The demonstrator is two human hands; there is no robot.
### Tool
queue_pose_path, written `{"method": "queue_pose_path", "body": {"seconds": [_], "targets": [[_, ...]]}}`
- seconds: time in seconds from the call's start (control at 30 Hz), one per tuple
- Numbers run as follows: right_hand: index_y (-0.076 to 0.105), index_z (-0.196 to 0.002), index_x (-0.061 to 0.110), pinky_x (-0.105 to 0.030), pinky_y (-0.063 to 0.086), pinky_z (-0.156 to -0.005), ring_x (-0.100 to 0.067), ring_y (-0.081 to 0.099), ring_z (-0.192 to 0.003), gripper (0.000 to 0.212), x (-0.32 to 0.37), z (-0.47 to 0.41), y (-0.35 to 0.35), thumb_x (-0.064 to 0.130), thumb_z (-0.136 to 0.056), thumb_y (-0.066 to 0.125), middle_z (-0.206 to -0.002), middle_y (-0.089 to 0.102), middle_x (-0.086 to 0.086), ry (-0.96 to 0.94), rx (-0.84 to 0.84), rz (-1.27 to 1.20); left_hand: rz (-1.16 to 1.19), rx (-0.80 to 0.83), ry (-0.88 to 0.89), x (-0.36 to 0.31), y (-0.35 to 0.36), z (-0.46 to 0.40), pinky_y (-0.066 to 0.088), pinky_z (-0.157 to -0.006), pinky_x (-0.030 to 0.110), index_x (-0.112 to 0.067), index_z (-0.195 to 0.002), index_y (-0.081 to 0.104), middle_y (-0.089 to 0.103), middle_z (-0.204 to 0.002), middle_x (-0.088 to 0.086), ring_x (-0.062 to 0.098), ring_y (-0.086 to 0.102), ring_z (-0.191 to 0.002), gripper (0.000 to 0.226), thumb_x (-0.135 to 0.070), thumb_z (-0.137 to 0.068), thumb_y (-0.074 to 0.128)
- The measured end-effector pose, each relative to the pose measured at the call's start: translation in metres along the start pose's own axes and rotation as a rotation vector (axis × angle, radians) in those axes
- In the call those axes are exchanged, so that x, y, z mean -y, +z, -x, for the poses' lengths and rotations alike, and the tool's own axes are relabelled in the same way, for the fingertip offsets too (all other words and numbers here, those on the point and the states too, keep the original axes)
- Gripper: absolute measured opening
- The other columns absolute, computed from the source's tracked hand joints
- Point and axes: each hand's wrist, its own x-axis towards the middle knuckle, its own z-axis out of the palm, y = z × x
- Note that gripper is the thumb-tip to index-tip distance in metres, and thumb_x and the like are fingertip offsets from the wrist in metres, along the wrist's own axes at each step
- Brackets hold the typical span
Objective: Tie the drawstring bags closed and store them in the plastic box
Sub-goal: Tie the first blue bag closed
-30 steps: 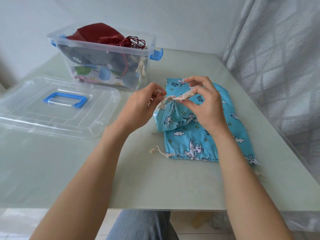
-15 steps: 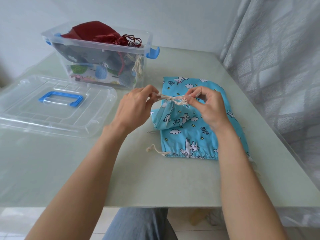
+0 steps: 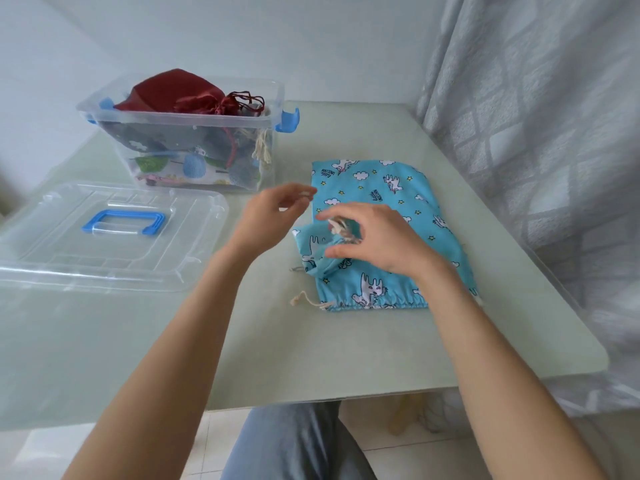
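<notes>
A small blue unicorn-print drawstring bag lies on a larger flat bag of the same print, right of the table's centre. The small bag's neck is gathered, with a knotted cream cord. My right hand is over that knot, thumb and forefinger curved around it but apart; it is blurred. My left hand hovers just left of the bags with relaxed fingers and holds nothing. The clear plastic box stands at the back left, with a dark red bag on top of several other bags.
The box's clear lid with a blue handle lies flat at the left. The larger bag's cord end trails towards the table's front. A grey curtain hangs along the right edge. My knee shows below the table's front edge.
Both hands have let go of the cord ends they were pulling apart. My right hand has moved left and down onto the knot; my left hand's fingers have loosened.
</notes>
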Motion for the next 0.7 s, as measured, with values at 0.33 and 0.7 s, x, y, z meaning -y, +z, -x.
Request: {"method": "queue_pose_path", "body": {"seconds": [0.33, 0.7], "targets": [[0.064, -0.084, 0.025, -0.026, 0.040, -0.071, -0.005, 0.058, -0.077, 0.003, -0.016, 0.022, 0.009, 0.028, -0.086, 0.064, -0.124, 0.041, 0.011, 0.150, -0.139, 0.016, -0.613, 0.430, 0.049, 0.001, 0.014, -0.030, 0.044, -0.087, 0.030, -0.021, -0.126, 0.056, 0.064, -0.119, 0.003, 0.019, 0.059, -0.099, 0.043, -0.030, -0.085, 0.066], [0.058, -0.103, 0.023, -0.003, 0.040, -0.070, 0.015, 0.053, -0.075, 0.032, 0.030, -0.035, -0.031, 0.010, -0.078, 0.072, -0.092, 0.057, 0.023, -0.021, -0.341, -0.279, 0.155, -0.320, 0.062, -0.005, -0.079, -0.003, 0.053, -0.063, 0.015, -0.025, -0.115, 0.060, 0.061, -0.090, -0.004, 0.008, 0.064, -0.069, 0.035, -0.018, -0.082, 0.070]]}}
